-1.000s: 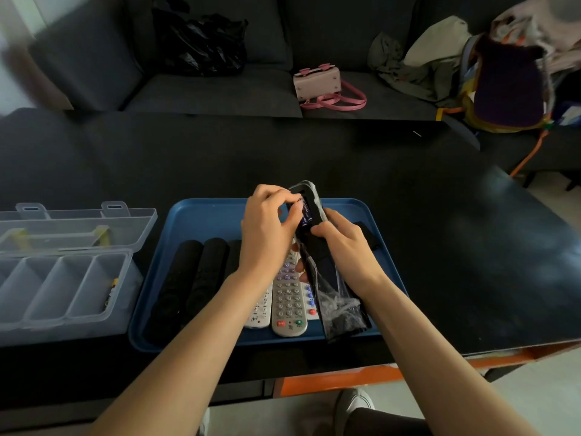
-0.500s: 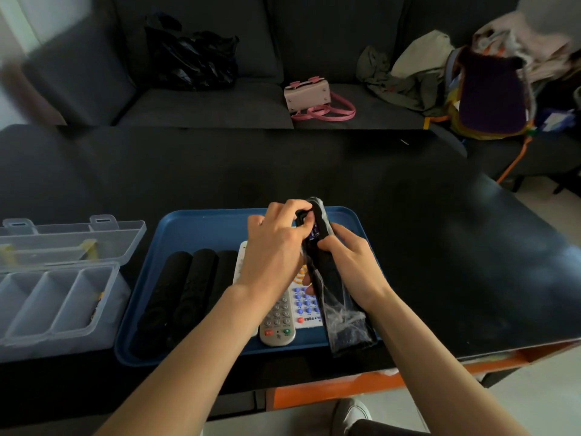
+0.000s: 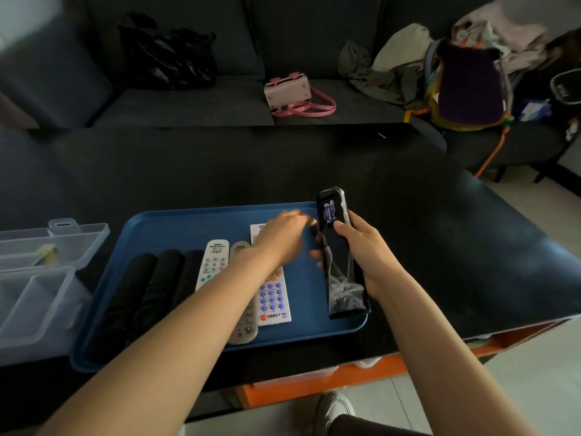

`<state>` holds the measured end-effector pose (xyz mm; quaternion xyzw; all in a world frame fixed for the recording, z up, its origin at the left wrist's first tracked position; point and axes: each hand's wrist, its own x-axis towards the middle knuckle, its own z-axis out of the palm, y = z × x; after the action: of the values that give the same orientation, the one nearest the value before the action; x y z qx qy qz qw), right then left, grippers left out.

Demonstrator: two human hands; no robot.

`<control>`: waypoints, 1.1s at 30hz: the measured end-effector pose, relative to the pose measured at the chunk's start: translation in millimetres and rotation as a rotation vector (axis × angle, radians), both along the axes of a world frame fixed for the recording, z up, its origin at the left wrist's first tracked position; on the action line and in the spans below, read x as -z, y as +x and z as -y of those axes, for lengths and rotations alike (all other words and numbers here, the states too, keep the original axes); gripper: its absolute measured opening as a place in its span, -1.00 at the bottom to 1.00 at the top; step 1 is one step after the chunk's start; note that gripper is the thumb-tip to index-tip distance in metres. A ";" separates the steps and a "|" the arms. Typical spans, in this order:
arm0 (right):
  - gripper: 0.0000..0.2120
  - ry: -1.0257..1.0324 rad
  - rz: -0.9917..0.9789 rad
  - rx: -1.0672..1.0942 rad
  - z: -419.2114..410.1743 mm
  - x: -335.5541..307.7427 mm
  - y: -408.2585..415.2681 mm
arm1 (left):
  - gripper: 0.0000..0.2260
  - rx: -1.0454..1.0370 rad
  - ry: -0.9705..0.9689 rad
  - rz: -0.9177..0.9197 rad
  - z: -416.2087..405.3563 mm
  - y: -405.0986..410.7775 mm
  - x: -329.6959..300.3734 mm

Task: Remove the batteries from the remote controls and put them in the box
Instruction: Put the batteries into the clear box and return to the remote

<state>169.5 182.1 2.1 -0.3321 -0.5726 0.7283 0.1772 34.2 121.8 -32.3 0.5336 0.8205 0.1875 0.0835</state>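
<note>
Far left of the grip: clear plastic box, lid open, something small & yellowish in the lid section. Blue tray holds three black remotes, then white and grey remotes. Left hand over tray, blurred; can't tell its hold. Right hand grips black remote, back open, two batteries inside, just above thumb.

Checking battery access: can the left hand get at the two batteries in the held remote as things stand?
Probably yes. The right hand holds the black remote with its compartment uncovered, the two batteries exposed. The left hand is just beside it, nothing between; its grip is blurred.
</note>
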 end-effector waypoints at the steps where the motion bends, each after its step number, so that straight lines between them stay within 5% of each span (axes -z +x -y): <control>1: -0.77 -0.007 0.005 0.004 -2.7 1.1 0.8 | -0.52 0.042 -0.038 -0.018 -3.4 2.1 -1.1; 6: -0.72 -0.025 0.013 0.042 -11.2 5.8 1.7 | -0.73 0.109 -0.128 -0.029 -14.2 1.1 -2.5; 12: -0.79 -0.046 0.031 0.042 -11.6 6.5 2.8 | -0.67 0.172 -0.197 -0.308 -17.7 -1.7 -4.8; 18: -0.79 -0.073 0.006 0.056 -10.0 4.2 2.9 | -0.81 0.036 -0.126 -0.265 -13.0 -13.4 -5.2; 23: -0.80 -0.044 0.029 0.036 -5.4 2.1 0.8 | -0.93 -0.277 0.248 0.415 -7.7 -12.3 -11.6; 29: -0.75 -0.059 0.035 -0.022 3.2 1.9 -6.0 | -0.71 -0.245 0.446 1.103 13.0 -4.4 -24.6; 33: -0.76 -0.058 0.045 -0.071 12.6 1.7 -11.6 | -0.72 -0.284 0.524 1.225 32.9 -4.8 -28.3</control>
<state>157.9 169.5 0.4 -0.3328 -0.5663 0.7429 0.1288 29.4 88.9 -4.1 0.2207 0.6147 0.6576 0.3755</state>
